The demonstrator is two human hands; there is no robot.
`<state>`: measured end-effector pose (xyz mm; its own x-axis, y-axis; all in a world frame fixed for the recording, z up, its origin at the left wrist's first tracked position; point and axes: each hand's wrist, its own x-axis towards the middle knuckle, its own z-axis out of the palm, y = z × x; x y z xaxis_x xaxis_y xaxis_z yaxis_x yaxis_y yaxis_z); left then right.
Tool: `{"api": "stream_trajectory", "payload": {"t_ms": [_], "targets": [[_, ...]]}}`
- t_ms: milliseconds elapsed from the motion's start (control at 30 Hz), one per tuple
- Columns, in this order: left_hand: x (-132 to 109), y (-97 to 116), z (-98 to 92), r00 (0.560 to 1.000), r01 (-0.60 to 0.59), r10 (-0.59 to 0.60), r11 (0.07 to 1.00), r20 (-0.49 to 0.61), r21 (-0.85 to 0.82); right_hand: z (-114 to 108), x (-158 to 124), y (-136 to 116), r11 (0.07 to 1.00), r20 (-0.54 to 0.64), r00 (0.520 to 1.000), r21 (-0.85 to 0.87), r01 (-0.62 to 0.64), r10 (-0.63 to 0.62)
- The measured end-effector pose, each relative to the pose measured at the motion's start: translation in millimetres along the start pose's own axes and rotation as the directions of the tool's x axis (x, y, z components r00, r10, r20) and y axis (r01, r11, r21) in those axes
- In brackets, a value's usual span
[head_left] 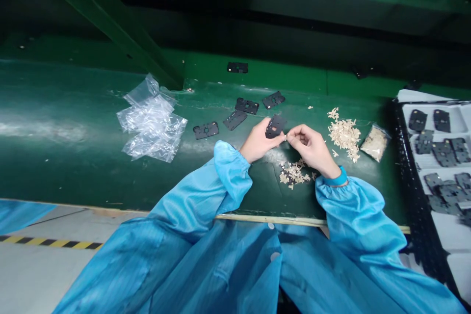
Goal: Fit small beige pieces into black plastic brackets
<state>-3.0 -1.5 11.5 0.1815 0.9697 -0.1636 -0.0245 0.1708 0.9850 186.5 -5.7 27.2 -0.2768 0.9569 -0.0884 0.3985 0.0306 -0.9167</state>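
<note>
Over a green conveyor belt (91, 157), left hand (259, 141) gripping a small black cut-out plate (275, 126) by its lower edge, fingers (268, 132) curled in tight. Right hand (312, 147) just beside it, thumb and index fingertips (289, 135) pressed together on a tiny beige piece (284, 137), pretty much touching the plate. Loose beige bits all around: one pile (293, 174) right below the hands, a bigger one (344, 135) to the right, next to a small clear bag of more (374, 143). Five other black plates (234, 119) scattered to the left, crumpled clear plastic bags (150, 122) past those, plus a white tray (456, 120) of black plates far right.
</note>
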Motion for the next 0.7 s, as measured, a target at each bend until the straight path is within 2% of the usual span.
{"api": "stream_trajectory", "payload": {"t_ms": [167,400,533,700], "targets": [[0.6,-4.0,-0.6,1.0,-0.024,0.023,0.999,0.004,0.04,2.9,1.0,0.7,0.998,0.015,1.0,0.06,-0.029,0.028],[0.6,-6.6,-1.2,0.998,-0.059,0.059,0.994,-0.002,0.089,6.7,1.1,0.7,0.997,-0.048,0.997,0.066,-0.05,0.053],[0.6,-9.3,-1.0,0.998,-0.069,0.069,0.993,-0.005,0.095,6.2,1.6,1.4,0.993,-0.039,0.997,0.106,-0.06,0.065],[-1.3,-14.7,2.4,0.99,-0.108,0.118,0.986,-0.074,0.123,8.8,1.4,0.5,0.971,-0.079,0.992,0.223,-0.083,0.103]]}}
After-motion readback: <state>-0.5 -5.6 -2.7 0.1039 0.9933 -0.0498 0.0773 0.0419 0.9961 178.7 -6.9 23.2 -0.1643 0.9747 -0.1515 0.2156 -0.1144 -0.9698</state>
